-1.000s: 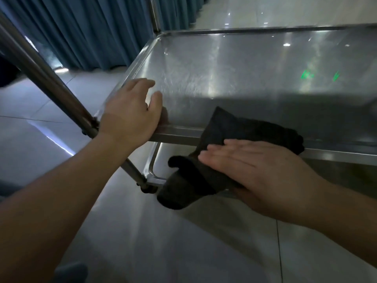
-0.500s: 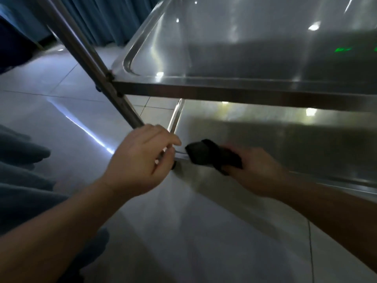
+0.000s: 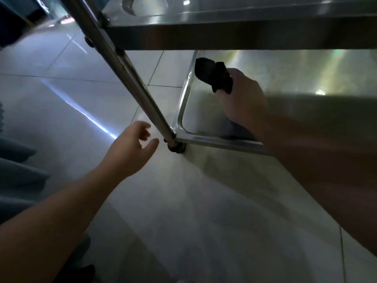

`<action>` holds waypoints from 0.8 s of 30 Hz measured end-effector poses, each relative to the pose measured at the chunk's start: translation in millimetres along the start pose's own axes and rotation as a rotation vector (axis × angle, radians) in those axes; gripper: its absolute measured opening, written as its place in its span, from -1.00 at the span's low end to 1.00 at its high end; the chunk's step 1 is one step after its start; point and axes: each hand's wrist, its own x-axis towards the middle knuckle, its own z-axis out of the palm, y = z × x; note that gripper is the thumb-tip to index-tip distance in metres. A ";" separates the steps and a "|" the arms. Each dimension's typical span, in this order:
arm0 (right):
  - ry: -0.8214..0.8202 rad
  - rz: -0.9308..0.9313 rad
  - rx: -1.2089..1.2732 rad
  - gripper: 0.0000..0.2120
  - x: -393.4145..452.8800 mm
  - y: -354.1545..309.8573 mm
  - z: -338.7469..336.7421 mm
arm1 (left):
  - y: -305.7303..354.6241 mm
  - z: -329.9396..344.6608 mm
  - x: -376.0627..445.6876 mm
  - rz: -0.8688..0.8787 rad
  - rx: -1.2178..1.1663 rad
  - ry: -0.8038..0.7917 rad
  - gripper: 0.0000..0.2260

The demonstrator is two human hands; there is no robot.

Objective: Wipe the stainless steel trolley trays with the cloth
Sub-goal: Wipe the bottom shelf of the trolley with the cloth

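My right hand point(image 3: 242, 99) grips a bunched dark cloth point(image 3: 213, 74) inside the lower steel tray point(image 3: 220, 140), near that tray's left rim. The cloth touches the tray floor close to the left edge. Above, the upper steel tray point(image 3: 224, 35) spans the top of the view, seen from its front edge. My left hand point(image 3: 132, 150) hovers just left of the trolley's slanted leg point(image 3: 130, 72), fingers loosely spread, holding nothing and touching nothing.
A caster point(image 3: 176, 148) sits under the lower tray's front-left corner. Pale floor tiles point(image 3: 183, 211) fill the foreground and left. Blue fabric point(image 3: 18, 164) shows at the left edge. A dark shape point(image 3: 12, 23) stands at the top left.
The view has dropped lower. My right hand carried the cloth from the upper tray's front edge down into the lower tray. My left hand left the upper rim and now hangs by the leg.
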 end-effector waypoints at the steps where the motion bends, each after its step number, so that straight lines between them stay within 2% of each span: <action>1: 0.000 -0.001 0.002 -0.50 4.9 -5.9 11.0 | 1.4 -0.1 4.9 -0.041 -0.095 0.003 -0.51; 4: 0.008 -0.018 0.038 -0.43 15.4 -19.0 44.6 | 9.5 -0.6 17.5 -0.039 -0.341 -0.015 -0.40; 6: -0.013 -0.035 0.079 -0.40 19.4 -23.6 67.3 | 17.4 -2.8 25.0 -0.021 -0.524 -0.009 -0.45; 8: -0.119 -0.007 0.083 -0.40 21.3 -25.8 89.1 | 26.3 -2.0 31.2 -0.017 -0.709 0.019 -0.58; 10: -0.274 -0.013 -0.068 -0.42 20.8 -22.1 109.2 | 34.8 3.1 37.2 -0.023 -0.839 0.060 -0.60; 12: -0.371 -0.144 -0.312 -0.43 14.5 -16.5 120.8 | 41.5 11.0 44.2 0.008 -0.857 0.125 -0.59; 15: -0.450 -0.305 -0.342 -0.45 -7.3 -4.0 112.2 | 48.6 18.5 54.1 -0.001 -0.942 0.201 -0.78; 17: -0.501 -0.379 -0.341 -0.46 -28.5 12.0 95.7 | 47.4 21.4 58.5 0.021 -0.979 0.182 -0.97; 20: -0.475 -0.408 -0.419 -0.47 -40.8 44.8 65.4 | 42.7 25.5 63.2 -0.005 -1.009 0.192 -0.82; 22: -0.394 -0.300 -0.483 -0.48 -19.4 63.5 52.2 | 45.2 26.6 64.1 -0.018 -1.037 0.209 -0.84; 24: -0.284 -0.110 -0.508 -0.46 19.7 72.0 49.2 | 47.9 27.9 64.8 -0.033 -1.064 0.227 -0.84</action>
